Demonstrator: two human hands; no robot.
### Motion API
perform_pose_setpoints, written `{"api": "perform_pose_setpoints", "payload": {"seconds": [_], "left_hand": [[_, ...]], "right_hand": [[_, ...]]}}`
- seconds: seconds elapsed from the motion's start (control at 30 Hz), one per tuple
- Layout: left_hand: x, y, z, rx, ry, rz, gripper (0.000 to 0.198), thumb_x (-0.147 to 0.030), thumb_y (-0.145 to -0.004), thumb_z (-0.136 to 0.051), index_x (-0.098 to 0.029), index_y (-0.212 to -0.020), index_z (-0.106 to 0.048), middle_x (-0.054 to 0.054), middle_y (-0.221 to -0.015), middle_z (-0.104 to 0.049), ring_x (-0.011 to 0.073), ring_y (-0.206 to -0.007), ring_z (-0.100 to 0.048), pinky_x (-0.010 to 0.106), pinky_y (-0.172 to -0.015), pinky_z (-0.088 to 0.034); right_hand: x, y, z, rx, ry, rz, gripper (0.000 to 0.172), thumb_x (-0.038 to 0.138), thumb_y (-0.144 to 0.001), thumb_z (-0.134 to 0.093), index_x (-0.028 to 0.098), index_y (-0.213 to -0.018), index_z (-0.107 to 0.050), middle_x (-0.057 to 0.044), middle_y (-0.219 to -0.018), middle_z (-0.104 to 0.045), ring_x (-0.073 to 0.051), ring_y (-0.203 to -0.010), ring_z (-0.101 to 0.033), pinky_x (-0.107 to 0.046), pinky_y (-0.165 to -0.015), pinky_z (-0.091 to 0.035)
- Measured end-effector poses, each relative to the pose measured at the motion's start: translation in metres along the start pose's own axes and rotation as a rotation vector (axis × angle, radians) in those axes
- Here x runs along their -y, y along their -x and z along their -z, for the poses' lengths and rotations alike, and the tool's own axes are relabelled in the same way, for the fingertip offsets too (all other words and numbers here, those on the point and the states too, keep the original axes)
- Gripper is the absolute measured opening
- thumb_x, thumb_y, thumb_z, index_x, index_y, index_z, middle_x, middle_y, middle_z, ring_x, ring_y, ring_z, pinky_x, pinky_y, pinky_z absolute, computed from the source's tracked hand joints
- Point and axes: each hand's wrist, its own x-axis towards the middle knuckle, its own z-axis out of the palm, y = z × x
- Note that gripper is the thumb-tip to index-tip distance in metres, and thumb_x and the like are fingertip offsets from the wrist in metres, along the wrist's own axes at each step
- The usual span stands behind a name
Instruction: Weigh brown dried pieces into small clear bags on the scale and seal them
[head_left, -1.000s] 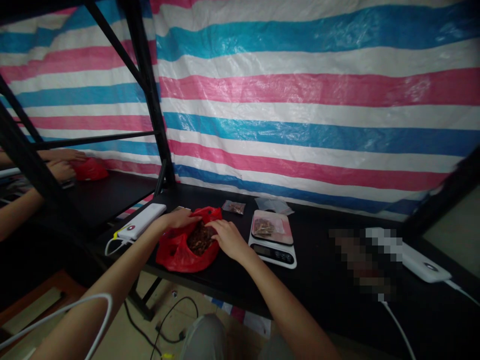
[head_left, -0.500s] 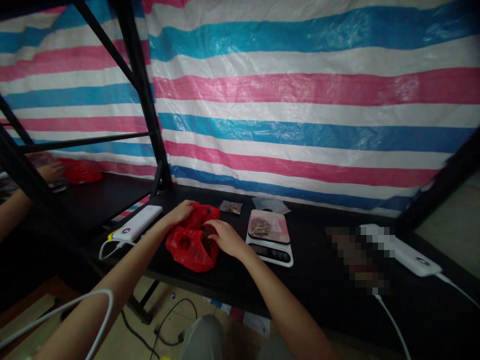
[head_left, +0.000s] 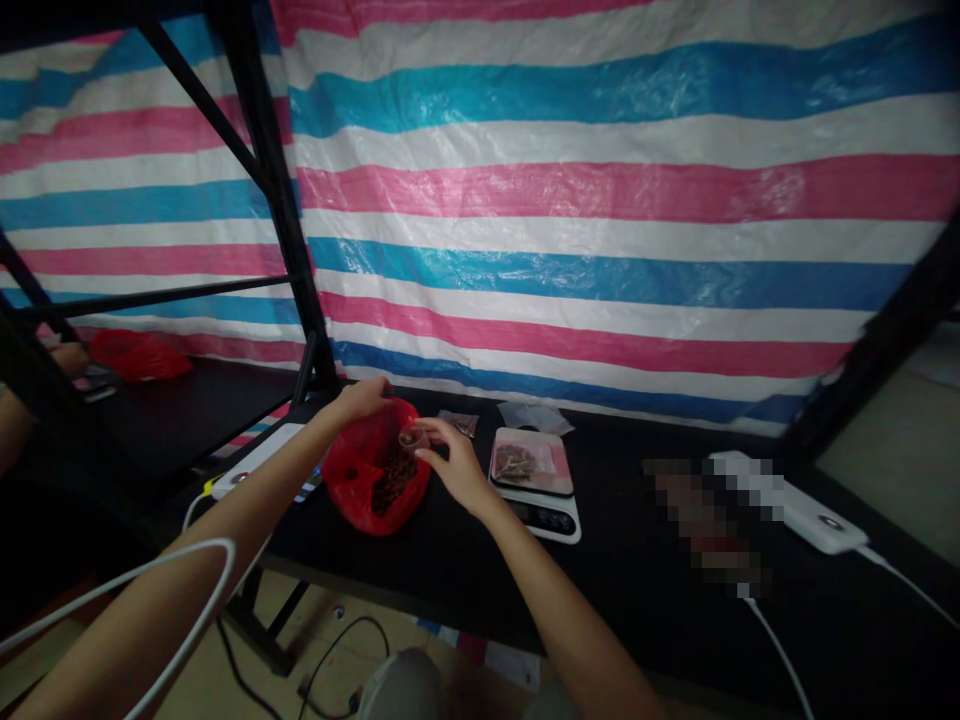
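A red plastic bag point(head_left: 346, 505) sits on the black table, its mouth spread wide over small dark brown dried pieces point(head_left: 395, 480). My left hand point(head_left: 364, 398) grips the bag's far rim, fingers closed on it. Over the right side of the opening, my right hand point(head_left: 452, 458) pinches a small clear cup point(head_left: 411, 439) that seems to have some brown pieces in it. Right of that hand stands a white kitchen scale point(head_left: 568, 524), bearing a clear packet of brown dried pieces point(head_left: 516, 461).
Behind the bag lie another filled packet point(head_left: 460, 424) and flat clear bags point(head_left: 534, 417). White power banks point(head_left: 262, 458) point(head_left: 799, 510) with cables flank the area; a pixelated object point(head_left: 705, 525) is at right. Another person's hand point(head_left: 69, 359) and red bag point(head_left: 141, 356) are left, beyond the black frame point(head_left: 274, 200).
My right hand has come up out of the red bag, and the small clear cup now shows in its fingers. The bag's mouth stands wider, exposing more brown pieces. The view has shifted slightly.
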Motion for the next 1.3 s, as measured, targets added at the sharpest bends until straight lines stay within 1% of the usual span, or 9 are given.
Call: {"api": "perform_pose_setpoints", "payload": {"seconds": [0.1,0.17,0.23,0.3,0.4,0.53,0.67,0.93,1.3], "left_hand": [[-0.03,0.029,0.003,-0.013,0.093,-0.254,0.06,-0.041,-0.071,-0.057,-0.02,-0.126,-0.041,0.013,-0.134,-0.039,0.0323,-0.122,-0.037,0.051,-0.098,-0.027],[-0.055,0.051,0.002,-0.156,0.153,-0.386,0.059,-0.043,-0.077,-0.052,-0.025,-0.13,-0.034,0.01,-0.144,-0.022,0.031,-0.129,-0.023,0.059,-0.101,-0.013],[-0.081,0.069,-0.004,-0.295,0.224,-0.517,0.051,-0.04,-0.082,-0.046,-0.028,-0.129,-0.033,0.007,-0.145,-0.02,0.027,-0.131,-0.019,0.058,-0.103,-0.004],[-0.104,0.076,-0.018,-0.253,0.33,-0.704,0.05,-0.04,-0.082,-0.047,-0.026,-0.128,-0.034,0.007,-0.141,-0.028,0.0231,-0.13,-0.024,0.049,-0.106,-0.012],[-0.133,0.068,-0.053,-0.077,0.47,-0.892,0.061,-0.045,-0.076,-0.055,-0.022,-0.129,-0.035,0.01,-0.135,-0.036,0.0232,-0.127,-0.028,0.04,-0.104,-0.026],[-0.158,0.045,-0.1,-0.048,0.498,-0.856,0.08,-0.053,-0.061,-0.067,-0.019,-0.128,-0.039,0.012,-0.127,-0.045,0.0286,-0.118,-0.038,0.043,-0.099,-0.03],[-0.168,0.033,-0.124,-0.087,0.538,-0.824,0.057,-0.049,-0.066,-0.064,-0.022,-0.116,-0.052,0.008,-0.116,-0.055,0.025,-0.109,-0.046,0.04,-0.096,-0.032],[-0.168,0.023,-0.142,-0.091,1.002,-0.631,0.044,-0.036,-0.07,-0.064,-0.018,-0.11,-0.056,0.008,-0.105,-0.062,0.0194,-0.094,-0.057,0.031,-0.084,-0.042],[-0.175,0.038,-0.142,-0.237,0.65,-0.685,0.064,-0.052,-0.052,-0.072,-0.024,-0.108,-0.061,0.008,-0.107,-0.062,0.0258,-0.101,-0.052,0.039,-0.09,-0.037]], "right_hand": [[0.013,0.0,0.023,-0.094,-0.077,0.013,0.04,0.025,-0.08,-0.053,0.024,-0.119,-0.045,-0.005,-0.12,-0.054,-0.016,-0.106,-0.053,-0.031,-0.091,-0.041],[0.019,0.002,0.048,-0.135,-0.11,0.009,0.04,0.029,-0.08,-0.053,0.024,-0.12,-0.045,-0.006,-0.12,-0.054,-0.017,-0.106,-0.053,-0.033,-0.091,-0.041],[0.019,0.007,0.08,-0.155,-0.123,-0.008,0.041,0.031,-0.079,-0.055,0.025,-0.119,-0.047,-0.005,-0.12,-0.055,-0.018,-0.108,-0.052,-0.034,-0.092,-0.04],[0.012,0.015,0.112,-0.185,-0.167,-0.033,0.046,0.031,-0.075,-0.061,0.027,-0.119,-0.047,-0.004,-0.114,-0.059,-0.019,-0.107,-0.053,-0.034,-0.093,-0.039],[-0.005,0.028,0.149,-0.306,-0.249,-0.096,0.048,0.033,-0.07,-0.066,0.028,-0.115,-0.05,-0.003,-0.108,-0.062,-0.02,-0.104,-0.055,-0.037,-0.095,-0.038],[-0.024,0.04,0.172,-0.425,-0.351,-0.115,0.034,0.033,-0.069,-0.068,0.027,-0.1,-0.057,-0.002,-0.105,-0.064,-0.02,-0.1,-0.058,-0.038,-0.094,-0.039],[-0.026,0.04,0.174,-0.447,-0.41,-0.095,0.033,0.034,-0.069,-0.067,0.026,-0.1,-0.058,-0.003,-0.104,-0.065,-0.02,-0.099,-0.058,-0.038,-0.093,-0.04],[-0.017,0.038,0.162,-0.367,-0.382,-0.139,0.031,0.03,-0.071,-0.066,0.025,-0.101,-0.059,-0.003,-0.103,-0.065,-0.019,-0.099,-0.058,-0.036,-0.094,-0.039],[-0.024,0.037,0.163,-0.395,-0.343,-0.148,0.035,0.033,-0.07,-0.066,0.024,-0.103,-0.058,-0.005,-0.105,-0.065,-0.021,-0.101,-0.057,-0.04,-0.095,-0.037]]}}
